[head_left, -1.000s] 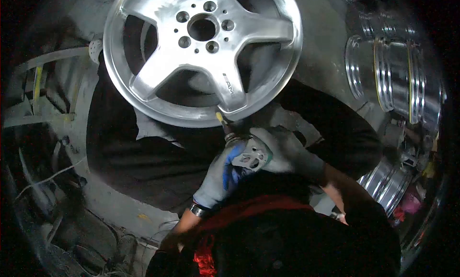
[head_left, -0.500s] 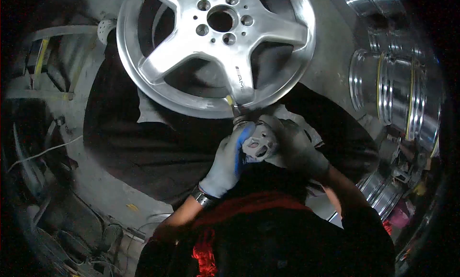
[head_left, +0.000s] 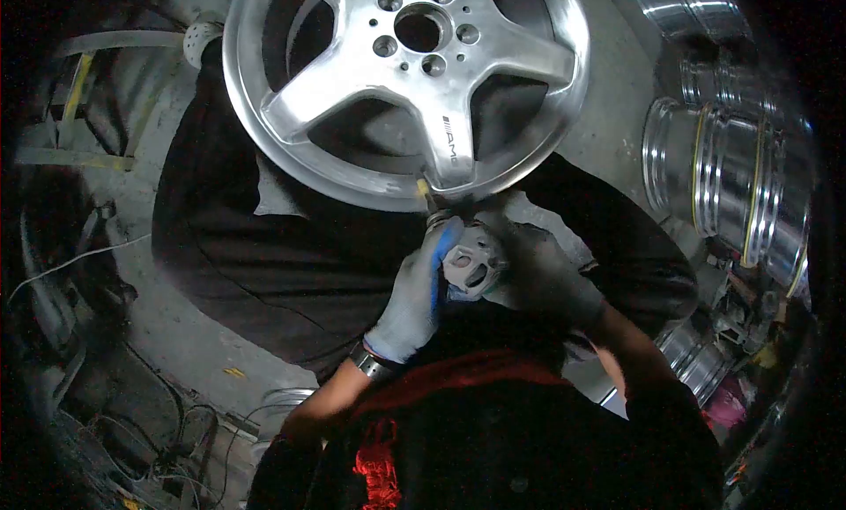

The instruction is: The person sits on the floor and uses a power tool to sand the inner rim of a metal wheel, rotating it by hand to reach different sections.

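Observation:
In front of me lies a silver five-spoke alloy wheel [head_left: 352,113], with AMG lettering on the spoke nearest me. My left hand [head_left: 407,298], in a white and blue work glove, is wrapped round the left side of a grey die grinder [head_left: 467,281]. Gloved and in shadow, my right hand [head_left: 551,276] closes on the tool's other side. The grinder's narrow yellowish tip [head_left: 422,187] points away from me and overlaps the wheel's near rim, beside the foot of the lettered spoke. My hands hide much of the grinder's body.
Polished wheel barrels [head_left: 714,175] stand stacked along the right side. My dark-trousered legs [head_left: 256,272] spread to either side of the wheel. On the left are a metal frame [head_left: 115,43] and tangled cables [head_left: 176,457] on the grey floor.
The wheel appears slightly farther right and higher in view. The grinder's tip has shifted slightly left along the near rim. Both hands keep their hold on the tool.

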Demonstrator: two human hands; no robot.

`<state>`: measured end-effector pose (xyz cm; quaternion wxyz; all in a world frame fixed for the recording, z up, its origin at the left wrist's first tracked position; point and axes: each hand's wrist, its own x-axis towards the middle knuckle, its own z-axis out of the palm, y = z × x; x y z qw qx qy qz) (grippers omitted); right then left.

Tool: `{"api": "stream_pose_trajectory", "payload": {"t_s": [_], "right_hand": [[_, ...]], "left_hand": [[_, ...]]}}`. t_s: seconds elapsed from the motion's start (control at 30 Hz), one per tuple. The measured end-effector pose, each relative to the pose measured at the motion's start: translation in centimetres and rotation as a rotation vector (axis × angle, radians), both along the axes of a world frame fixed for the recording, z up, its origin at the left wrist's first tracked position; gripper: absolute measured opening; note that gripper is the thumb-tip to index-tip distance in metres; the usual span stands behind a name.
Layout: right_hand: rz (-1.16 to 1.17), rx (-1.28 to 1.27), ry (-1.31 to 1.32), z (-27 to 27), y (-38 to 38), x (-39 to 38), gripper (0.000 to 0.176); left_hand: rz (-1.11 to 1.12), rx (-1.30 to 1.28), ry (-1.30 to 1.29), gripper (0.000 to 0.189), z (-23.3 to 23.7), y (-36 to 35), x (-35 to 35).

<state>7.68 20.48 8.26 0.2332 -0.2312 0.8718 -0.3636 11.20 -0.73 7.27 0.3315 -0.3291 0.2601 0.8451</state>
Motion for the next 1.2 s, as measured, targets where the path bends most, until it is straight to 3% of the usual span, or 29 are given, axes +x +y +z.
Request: {"api": "stream_pose_trajectory", "payload": {"t_s": [0.07,0.27,0.43,0.5,0.57,0.6,0.67,0.77,1.1,1.17,1.2], "right_hand": [[-0.019,0.119,-0.041,0.7,0.0,0.0,0.081],[-0.020,-0.134,-0.031,0.7,-1.2,-1.4,0.076],[0.053,0.103,-0.055,-1.4,0.6,-0.3,0.071],[0.022,0.079,-0.038,-0.8,0.7,-0.4,0.070],[-0.013,0.056,-0.023,0.2,0.6,-0.7,0.068],[-0.010,0.030,0.027,0.8,0.3,-1.0,0.067],[-0.010,0.001,0.075,1.0,0.2,-1.1,0.066],[0.022,0.005,0.041,0.5,0.5,-0.8,0.066],[0.050,0.038,0.016,0.2,1.5,-0.1,0.068],[0.039,0.033,0.022,0.1,1.8,0.1,0.067],[0.080,0.092,0.014,-0.6,2.1,0.3,0.076]], "left_hand": [[-0.068,-0.121,0.170,0.057,-0.5,0.2,0.1],[0.001,-0.058,0.055,0.059,-0.2,-0.5,0.4],[-0.003,-0.112,0.063,0.055,-0.3,0.3,0.3],[-0.036,-0.097,0.080,0.053,-1.0,0.8,0.2],[-0.114,-0.250,0.215,0.053,-2.7,1.4,0.7],[-0.118,-0.249,0.215,0.053,-2.9,1.4,0.8],[-0.027,0.005,0.099,0.051,-3.0,1.0,1.0],[0.023,0.079,0.047,0.050,-3.1,0.8,1.4],[0.016,0.010,0.000,0.052,-3.6,1.2,2.5],[-0.111,-0.201,0.246,0.051,-4.3,1.2,2.9],[-0.114,-0.202,0.248,0.051,-4.4,1.0,3.0]]}}
